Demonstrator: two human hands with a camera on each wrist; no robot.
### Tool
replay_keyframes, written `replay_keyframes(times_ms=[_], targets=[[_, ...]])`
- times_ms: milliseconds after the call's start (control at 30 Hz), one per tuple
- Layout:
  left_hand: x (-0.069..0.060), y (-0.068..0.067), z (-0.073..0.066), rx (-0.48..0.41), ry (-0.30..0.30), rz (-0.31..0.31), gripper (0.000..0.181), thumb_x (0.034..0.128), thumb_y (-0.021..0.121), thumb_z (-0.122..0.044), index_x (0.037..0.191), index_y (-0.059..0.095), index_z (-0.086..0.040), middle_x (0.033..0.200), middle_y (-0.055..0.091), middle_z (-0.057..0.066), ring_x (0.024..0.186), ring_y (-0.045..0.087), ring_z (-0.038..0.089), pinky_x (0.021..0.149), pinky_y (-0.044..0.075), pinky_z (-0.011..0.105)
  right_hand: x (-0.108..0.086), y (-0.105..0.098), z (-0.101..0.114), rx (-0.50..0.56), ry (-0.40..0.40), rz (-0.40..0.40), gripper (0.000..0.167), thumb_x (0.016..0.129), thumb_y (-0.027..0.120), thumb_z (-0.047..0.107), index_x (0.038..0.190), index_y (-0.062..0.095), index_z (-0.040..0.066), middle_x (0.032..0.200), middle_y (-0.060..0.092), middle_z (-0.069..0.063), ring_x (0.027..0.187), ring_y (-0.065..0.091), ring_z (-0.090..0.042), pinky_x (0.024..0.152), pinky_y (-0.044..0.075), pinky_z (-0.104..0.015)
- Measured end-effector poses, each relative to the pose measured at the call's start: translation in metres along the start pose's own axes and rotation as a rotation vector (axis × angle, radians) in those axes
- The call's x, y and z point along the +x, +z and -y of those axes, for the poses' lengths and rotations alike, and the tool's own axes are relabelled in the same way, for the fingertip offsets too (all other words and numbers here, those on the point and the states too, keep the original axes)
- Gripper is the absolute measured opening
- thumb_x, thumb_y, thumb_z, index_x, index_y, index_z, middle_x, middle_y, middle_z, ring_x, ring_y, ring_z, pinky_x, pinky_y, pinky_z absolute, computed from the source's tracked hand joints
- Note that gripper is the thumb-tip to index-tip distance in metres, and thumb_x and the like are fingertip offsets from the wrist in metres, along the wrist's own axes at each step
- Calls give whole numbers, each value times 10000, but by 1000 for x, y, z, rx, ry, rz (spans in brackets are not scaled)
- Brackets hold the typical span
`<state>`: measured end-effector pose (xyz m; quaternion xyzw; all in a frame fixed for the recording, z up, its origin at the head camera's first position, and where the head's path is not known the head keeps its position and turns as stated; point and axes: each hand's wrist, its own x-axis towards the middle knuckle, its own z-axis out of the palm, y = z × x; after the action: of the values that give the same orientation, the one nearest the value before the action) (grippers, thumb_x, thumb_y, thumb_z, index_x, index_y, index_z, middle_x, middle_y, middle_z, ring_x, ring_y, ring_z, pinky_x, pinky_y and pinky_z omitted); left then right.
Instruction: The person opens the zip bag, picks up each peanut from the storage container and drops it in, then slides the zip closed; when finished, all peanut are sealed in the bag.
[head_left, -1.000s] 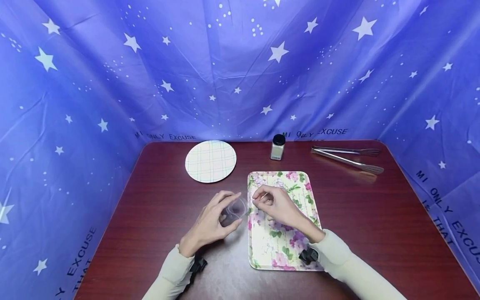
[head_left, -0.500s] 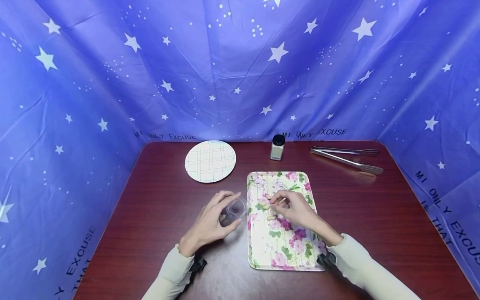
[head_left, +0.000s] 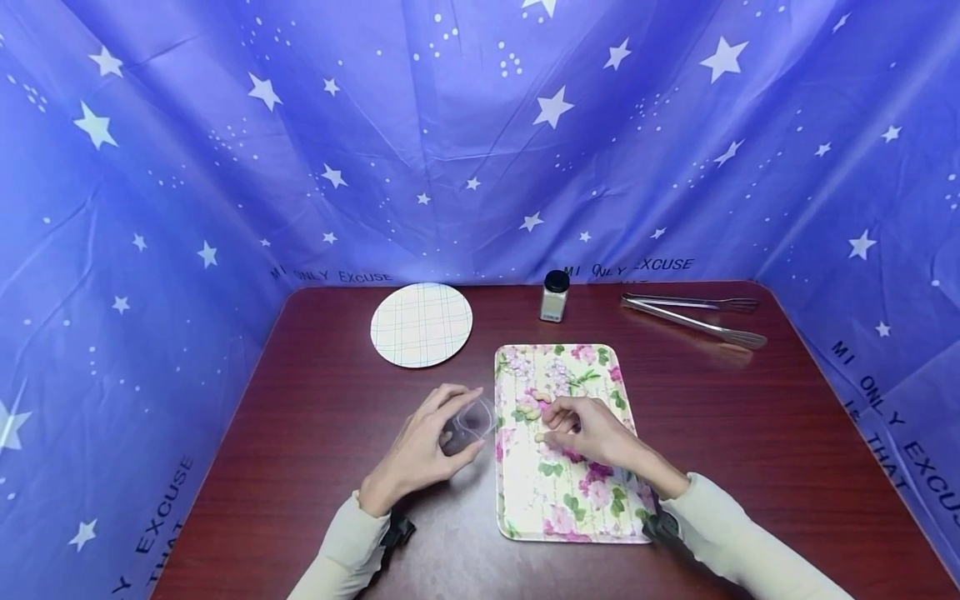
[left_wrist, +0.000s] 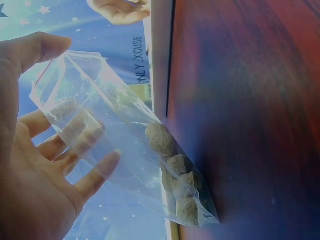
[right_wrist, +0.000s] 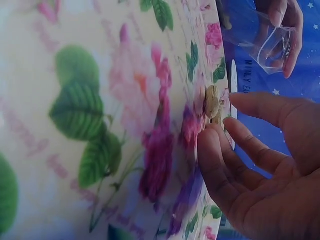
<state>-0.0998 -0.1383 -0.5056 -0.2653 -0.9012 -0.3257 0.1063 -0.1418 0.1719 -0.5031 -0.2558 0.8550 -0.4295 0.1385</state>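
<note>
Now right grip (head_left: 588,429) parted, peanut (right_wrist: 212,102) just beyond it, left grip (head_left: 423,442) holding bag (left_wrist: 127,117)

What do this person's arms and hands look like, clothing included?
The left hand and right hand are bare, no gloves visible. The left sleeve and right sleeve are plain off-white, long. Small black devices sit near both cuffs.
</note>
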Motion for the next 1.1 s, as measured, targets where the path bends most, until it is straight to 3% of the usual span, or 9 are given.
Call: replay_keyframes(times_ms=[367,600,733,867,1100], targets=[[0,2,0,-8,1,4,719,866,806,-381,1520,542,-240,1370,585,-46,1120,544,84,793,509,253,6,10,5,22,-2,35,199,822,820,-11,991,715,2,842,702,-66,738,603,-50,684,543,-200],[0,3,2,0,1,7,732,863,808,-393,1528,530,-263,1387,576,-52,1136,544,73,811,510,262,8,14,8,-78,-28,30,173,808,801,-30,951,737,43,792,677,5,701,571,-5,663,525,-183],[2,2,1,-19,3,7,717,865,806,-377,1513,552,-205,1379,582,-39,1112,540,79,791,505,239,8,15,7,-111,-38,30,157,820,791,-26,945,747,58,785,674,29,702,564,12,666,521,-183],[3,0,0,-25,-3,10,712,862,808,-368,1501,566,-167,1372,583,-29,1092,534,83,774,501,229,8,16,7,-107,-40,28,148,824,790,-20,940,748,61,782,677,29,700,567,11,664,521,-181],[4,1,1,-6,1,15,723,857,812,-369,1512,554,-205,1382,579,-29,1131,549,90,822,518,265,9,11,8,-75,-21,17,136,837,783,-15,956,751,42,789,683,6,690,576,-12,652,520,-183]])
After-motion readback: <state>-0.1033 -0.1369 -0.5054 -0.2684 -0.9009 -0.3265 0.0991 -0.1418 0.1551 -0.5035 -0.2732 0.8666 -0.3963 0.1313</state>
